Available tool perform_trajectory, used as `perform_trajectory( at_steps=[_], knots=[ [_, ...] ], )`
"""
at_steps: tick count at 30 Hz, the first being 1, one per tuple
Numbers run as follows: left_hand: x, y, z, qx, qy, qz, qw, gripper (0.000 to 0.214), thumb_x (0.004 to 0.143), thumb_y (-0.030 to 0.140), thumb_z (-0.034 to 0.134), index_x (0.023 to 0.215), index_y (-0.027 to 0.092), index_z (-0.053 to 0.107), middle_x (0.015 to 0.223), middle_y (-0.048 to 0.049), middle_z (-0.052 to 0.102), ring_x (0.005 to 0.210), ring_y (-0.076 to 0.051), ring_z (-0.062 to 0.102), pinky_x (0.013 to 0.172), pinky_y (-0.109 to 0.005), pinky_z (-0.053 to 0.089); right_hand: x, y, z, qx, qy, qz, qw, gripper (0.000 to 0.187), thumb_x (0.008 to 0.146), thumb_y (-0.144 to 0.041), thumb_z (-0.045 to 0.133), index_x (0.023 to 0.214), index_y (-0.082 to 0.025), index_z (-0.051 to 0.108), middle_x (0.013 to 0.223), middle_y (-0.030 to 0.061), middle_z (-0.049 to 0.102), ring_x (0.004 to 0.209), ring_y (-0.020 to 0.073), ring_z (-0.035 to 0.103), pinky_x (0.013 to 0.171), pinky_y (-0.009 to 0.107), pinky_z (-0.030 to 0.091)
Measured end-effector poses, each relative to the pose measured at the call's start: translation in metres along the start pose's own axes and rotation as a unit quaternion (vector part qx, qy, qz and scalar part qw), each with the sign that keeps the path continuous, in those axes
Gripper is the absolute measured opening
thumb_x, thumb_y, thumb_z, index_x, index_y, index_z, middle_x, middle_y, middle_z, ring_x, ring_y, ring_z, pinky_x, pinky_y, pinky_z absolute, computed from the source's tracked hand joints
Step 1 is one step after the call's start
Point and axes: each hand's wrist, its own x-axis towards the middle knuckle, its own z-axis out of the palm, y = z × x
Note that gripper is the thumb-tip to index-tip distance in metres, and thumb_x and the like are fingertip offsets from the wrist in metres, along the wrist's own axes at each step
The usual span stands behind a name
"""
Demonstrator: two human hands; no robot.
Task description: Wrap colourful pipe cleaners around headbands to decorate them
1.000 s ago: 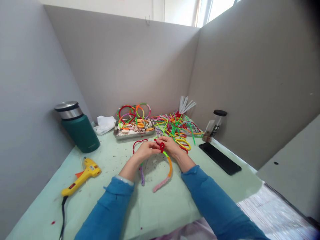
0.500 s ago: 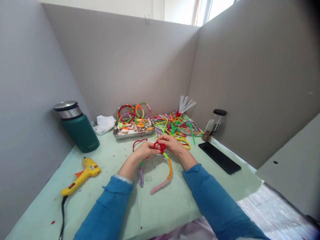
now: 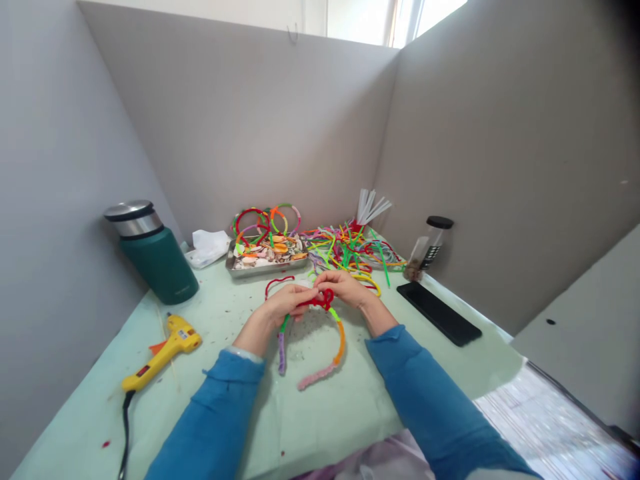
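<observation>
Both hands meet over the middle of the table around a headband (image 3: 342, 340) wrapped in coloured pipe cleaners. Its right arm runs green, orange and pink, its left arm green and purple. At its top stands a red pipe cleaner loop (image 3: 328, 299). My left hand (image 3: 286, 304) is closed on the headband's top, just left of the loop. My right hand (image 3: 345, 289) pinches the red pipe cleaner from behind; its fingertips are partly hidden. A loose red pipe cleaner (image 3: 273, 285) lies beyond my left hand.
A metal tray (image 3: 250, 272) of shells with wrapped rings stands at the back, beside piled pipe cleaners (image 3: 350, 250). At left are a green bottle (image 3: 160, 263), tissues (image 3: 209, 243) and a yellow glue gun (image 3: 165, 353); at right, a clear jar (image 3: 430, 247) and a black phone (image 3: 439, 313).
The fingers of both hands have shifted slightly around the red loop. The loop now shows more to the right, with more red visible along the headband's top.
</observation>
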Motion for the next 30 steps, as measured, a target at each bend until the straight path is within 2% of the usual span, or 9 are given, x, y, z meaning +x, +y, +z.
perform_trajectory(
  at_steps=[3, 7, 11, 15, 19, 23, 26, 30],
  knots=[
    [0.002, -0.002, -0.002, 0.013, 0.023, 0.011, 1.0, 0.035, 0.062, 0.044, 0.071, 0.073, 0.011, 0.063, 0.039, 0.0102, 0.024, 0.034, -0.002, 0.02, 0.037, -0.019, 0.025, 0.002, 0.0, 0.003, 0.04, 0.035, 0.006, 0.999, 0.024, 0.067, -0.035, 0.067, 0.082, -0.016, 0.066, 0.075, 0.0021, 0.062, 0.062, 0.011, 0.052, 0.06, 0.024, 0.041],
    [0.009, -0.006, -0.009, -0.038, 0.128, 0.051, 0.99, 0.037, 0.057, 0.042, 0.075, 0.074, 0.012, 0.062, 0.042, 0.0105, 0.027, 0.035, -0.001, 0.019, 0.037, -0.018, 0.024, 0.003, 0.0, 0.003, 0.11, 0.108, 0.012, 0.988, 0.035, 0.075, -0.049, 0.057, 0.09, -0.018, 0.062, 0.087, 0.0046, 0.061, 0.069, 0.0123, 0.054, 0.056, 0.022, 0.041],
    [0.013, -0.009, -0.015, -0.061, 0.181, 0.068, 0.979, 0.04, 0.057, 0.039, 0.075, 0.083, 0.011, 0.064, 0.04, 0.011, 0.03, 0.033, -0.001, 0.021, 0.038, -0.019, 0.026, 0.002, -0.001, 0.01, 0.007, 0.094, 0.016, 0.995, 0.031, 0.068, -0.043, 0.066, 0.085, -0.018, 0.059, 0.074, -0.0001, 0.059, 0.059, 0.0097, 0.05, 0.051, 0.02, 0.038],
    [0.014, -0.008, -0.015, -0.061, 0.209, 0.089, 0.972, 0.043, 0.055, 0.034, 0.076, 0.089, 0.011, 0.061, 0.053, 0.0063, 0.05, 0.033, -0.001, 0.029, 0.038, -0.02, 0.03, 0.003, -0.003, 0.023, -0.053, 0.1, 0.007, 0.994, 0.024, 0.068, -0.038, 0.065, 0.077, -0.018, 0.056, 0.057, -0.0043, 0.052, 0.042, 0.0075, 0.039, 0.04, 0.021, 0.029],
    [0.013, -0.007, -0.014, -0.062, 0.194, 0.1, 0.974, 0.049, 0.055, 0.028, 0.076, 0.098, 0.013, 0.059, 0.069, 0.003, 0.057, 0.036, -0.001, 0.035, 0.039, -0.019, 0.03, 0.002, -0.006, 0.028, -0.055, 0.106, 0.007, 0.993, 0.021, 0.07, -0.037, 0.062, 0.07, -0.018, 0.054, 0.055, -0.0038, 0.051, 0.041, 0.0077, 0.039, 0.039, 0.022, 0.029],
    [0.01, -0.006, -0.017, -0.045, 0.157, 0.111, 0.98, 0.035, 0.057, 0.028, 0.074, 0.085, 0.013, 0.06, 0.061, 0.0045, 0.052, 0.039, -0.002, 0.037, 0.04, -0.019, 0.03, 0.001, -0.008, 0.028, -0.039, 0.085, 0.006, 0.996, 0.021, 0.071, -0.038, 0.061, 0.075, -0.018, 0.055, 0.057, -0.0046, 0.05, 0.04, 0.0069, 0.038, 0.039, 0.022, 0.027],
    [0.008, -0.005, -0.018, -0.036, 0.162, 0.116, 0.979, 0.03, 0.059, 0.032, 0.072, 0.076, 0.014, 0.055, 0.053, 0.0069, 0.045, 0.039, -0.003, 0.038, 0.04, -0.018, 0.031, 0.001, -0.008, 0.03, -0.019, 0.08, 0.015, 0.997, 0.022, 0.072, -0.039, 0.06, 0.077, -0.017, 0.056, 0.055, -0.0054, 0.048, 0.04, 0.0061, 0.034, 0.038, 0.021, 0.024],
    [0.008, -0.005, -0.018, -0.005, 0.177, 0.124, 0.976, 0.03, 0.061, 0.037, 0.07, 0.072, 0.015, 0.053, 0.05, 0.0069, 0.045, 0.038, -0.004, 0.038, 0.04, -0.018, 0.032, 0.002, -0.006, 0.032, -0.018, 0.081, 0.02, 0.996, 0.022, 0.071, -0.039, 0.06, 0.076, -0.017, 0.057, 0.053, -0.0056, 0.046, 0.039, 0.0056, 0.032, 0.038, 0.021, 0.022]
  ],
)
